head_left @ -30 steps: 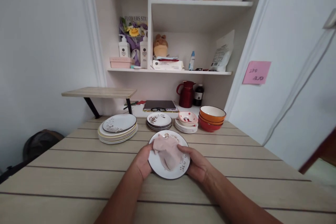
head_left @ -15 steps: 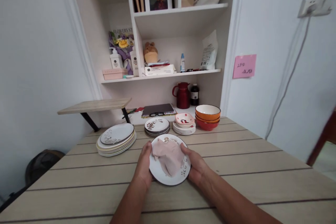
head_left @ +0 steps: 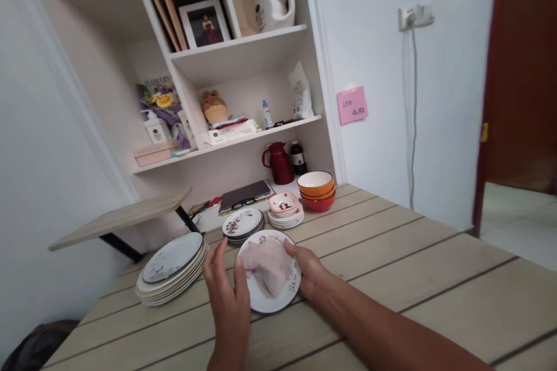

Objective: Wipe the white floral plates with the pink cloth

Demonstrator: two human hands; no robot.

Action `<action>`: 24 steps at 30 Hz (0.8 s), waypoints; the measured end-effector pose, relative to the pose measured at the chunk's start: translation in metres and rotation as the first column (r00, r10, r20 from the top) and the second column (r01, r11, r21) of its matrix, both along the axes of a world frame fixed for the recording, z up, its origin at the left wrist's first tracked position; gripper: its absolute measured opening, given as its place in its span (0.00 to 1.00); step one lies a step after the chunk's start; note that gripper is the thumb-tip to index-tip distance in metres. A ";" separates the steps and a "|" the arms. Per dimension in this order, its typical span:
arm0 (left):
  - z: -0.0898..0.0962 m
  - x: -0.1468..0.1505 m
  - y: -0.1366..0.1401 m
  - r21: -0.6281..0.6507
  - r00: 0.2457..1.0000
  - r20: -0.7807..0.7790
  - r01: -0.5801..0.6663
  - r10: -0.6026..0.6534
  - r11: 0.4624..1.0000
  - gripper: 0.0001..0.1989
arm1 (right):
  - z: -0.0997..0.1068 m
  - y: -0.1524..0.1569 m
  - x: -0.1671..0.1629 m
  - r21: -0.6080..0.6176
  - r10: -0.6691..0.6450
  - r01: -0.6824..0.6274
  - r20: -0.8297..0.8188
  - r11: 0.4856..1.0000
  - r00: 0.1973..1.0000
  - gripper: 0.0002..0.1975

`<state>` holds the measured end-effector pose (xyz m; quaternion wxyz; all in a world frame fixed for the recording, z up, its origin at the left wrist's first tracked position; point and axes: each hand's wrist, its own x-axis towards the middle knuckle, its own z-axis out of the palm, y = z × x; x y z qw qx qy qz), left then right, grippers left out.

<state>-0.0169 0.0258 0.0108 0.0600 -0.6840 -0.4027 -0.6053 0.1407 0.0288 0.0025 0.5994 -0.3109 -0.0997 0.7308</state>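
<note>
A white plate (head_left: 261,301) with a dark rim and a floral pattern is held over the near part of the table. On it lies a crumpled pale pink cloth (head_left: 270,269). My right hand (head_left: 308,265) grips the plate's right edge, thumb on top and the other fingers hidden beneath. At the left rim, my left hand (head_left: 227,278) has its fingers raised and spread apart, its thumb close to the cloth; whether it touches the plate I cannot tell. Just behind stands a stack of small dark-rimmed floral plates (head_left: 242,225).
Larger plates (head_left: 172,261) are stacked at the left, near a small raised wooden shelf (head_left: 126,217). Square dishes (head_left: 285,206) on small plates and orange and red bowls (head_left: 317,188) stand at the back. A red jug (head_left: 281,165) and a laptop (head_left: 246,196) lie beyond.
My left hand has loosened from the plate's left side, its fingers lifting and spreading. My right hand keeps its grip. The whole view has turned right and tilted.
</note>
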 end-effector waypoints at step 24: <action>-0.022 0.027 -0.014 -0.494 0.822 -0.215 0.375 -0.528 0.784 0.12 | -0.008 0.003 0.009 0.092 -0.024 0.011 0.145 0.996 0.989 0.16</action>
